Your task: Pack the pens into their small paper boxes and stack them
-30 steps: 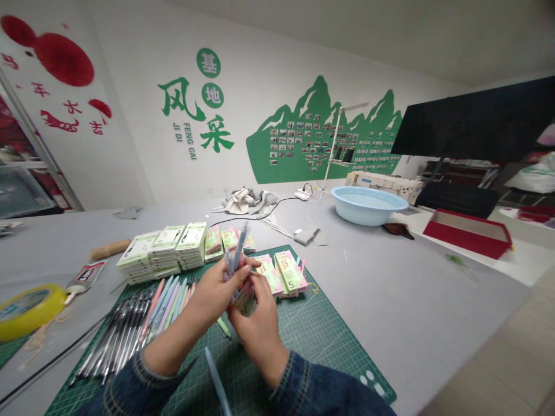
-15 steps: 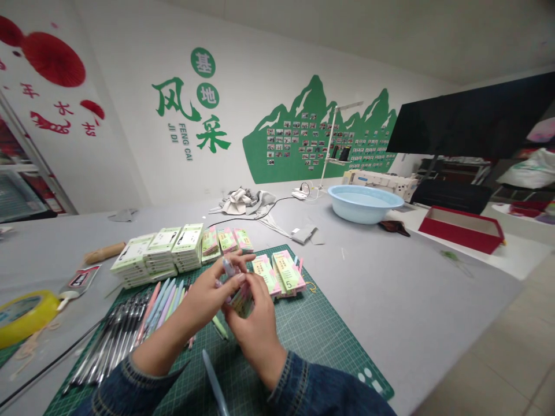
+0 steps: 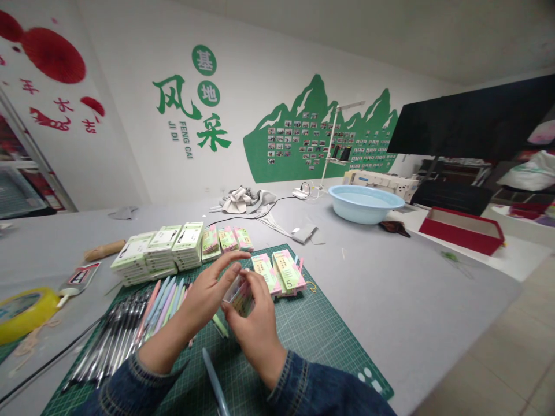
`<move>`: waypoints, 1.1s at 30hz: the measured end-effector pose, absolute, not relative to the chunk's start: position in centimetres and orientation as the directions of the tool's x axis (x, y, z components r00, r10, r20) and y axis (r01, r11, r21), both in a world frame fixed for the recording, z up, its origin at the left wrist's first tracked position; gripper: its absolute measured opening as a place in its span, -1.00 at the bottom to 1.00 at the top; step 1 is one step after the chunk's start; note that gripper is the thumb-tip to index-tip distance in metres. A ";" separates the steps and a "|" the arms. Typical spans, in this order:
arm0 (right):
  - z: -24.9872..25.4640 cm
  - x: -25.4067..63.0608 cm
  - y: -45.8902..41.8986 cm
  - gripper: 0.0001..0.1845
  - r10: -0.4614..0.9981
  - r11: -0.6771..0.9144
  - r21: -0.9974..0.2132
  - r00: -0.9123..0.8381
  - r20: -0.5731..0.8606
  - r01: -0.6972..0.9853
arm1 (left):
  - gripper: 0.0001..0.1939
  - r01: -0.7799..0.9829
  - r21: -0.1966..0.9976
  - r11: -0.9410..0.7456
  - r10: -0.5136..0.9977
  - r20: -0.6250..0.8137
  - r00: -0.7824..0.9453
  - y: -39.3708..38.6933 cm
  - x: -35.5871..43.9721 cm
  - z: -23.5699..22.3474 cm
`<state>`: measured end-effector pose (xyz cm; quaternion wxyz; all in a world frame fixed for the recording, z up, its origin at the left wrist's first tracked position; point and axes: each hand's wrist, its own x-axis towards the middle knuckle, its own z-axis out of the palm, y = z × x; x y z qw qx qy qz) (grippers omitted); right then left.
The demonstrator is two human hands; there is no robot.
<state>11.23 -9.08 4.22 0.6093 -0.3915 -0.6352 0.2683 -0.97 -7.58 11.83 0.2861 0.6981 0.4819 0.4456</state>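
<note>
My right hand (image 3: 259, 326) grips a small printed box (image 3: 239, 296) between thumb and fingers, tilted above the cutting mat (image 3: 318, 329). Over the box's near-left side, my left hand (image 3: 210, 292) has its fingers stretched out and apart. Its thumb is close to the top of the box; whether they touch I cannot tell. Beyond my hands lie pink-and-green boxes (image 3: 288, 271) marked 5. A blue pen (image 3: 214, 381) rests on the mat near me, and a green pen (image 3: 220, 326) is partly hidden by my hands.
Left on the mat are clear-barrelled pens (image 3: 115, 335) and pastel pens (image 3: 162, 303). Behind them stand stacks of white-green boxes (image 3: 158, 251) and smaller boxes (image 3: 226, 238). Yellow tape (image 3: 43, 300) and a glue tube (image 3: 80, 278) lie far left. A blue basin (image 3: 364, 208) stands at the back.
The pale, slender item pinched in my left hand at the box has gone from its fingers, which have spread. My right hand still grips the box in about the same place.
</note>
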 end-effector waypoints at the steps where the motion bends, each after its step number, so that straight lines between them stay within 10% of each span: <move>1: 4.2 11.2 -9.1 -0.42 0.825 0.548 -0.819 0.052 0.563 0.172 | -0.60 0.436 0.820 -0.372 0.928 0.343 0.146 -7.5 -1.1 11.6; 8: 4.0 11.5 -9.1 -0.40 0.842 0.518 -0.839 0.070 0.534 0.167 | -0.46 0.284 0.921 -0.266 0.962 0.236 0.136 -8.5 -2.8 8.8; 14: 2.5 11.6 -9.0 0.02 0.839 0.522 -0.823 0.039 0.543 0.223 | -0.49 0.106 0.983 -0.149 0.987 0.143 0.067 -9.4 -3.2 7.4; 23: 3.1 11.8 -8.9 -0.22 0.793 0.573 -0.783 0.077 0.604 0.240 | -0.32 0.076 0.991 -0.110 0.965 0.089 0.245 -9.5 -4.5 8.3; 33: 3.3 11.6 -9.3 -0.31 0.779 0.605 -0.759 0.021 0.627 0.241 | -0.63 0.222 0.949 -0.225 0.974 0.218 0.056 -7.8 -3.6 8.2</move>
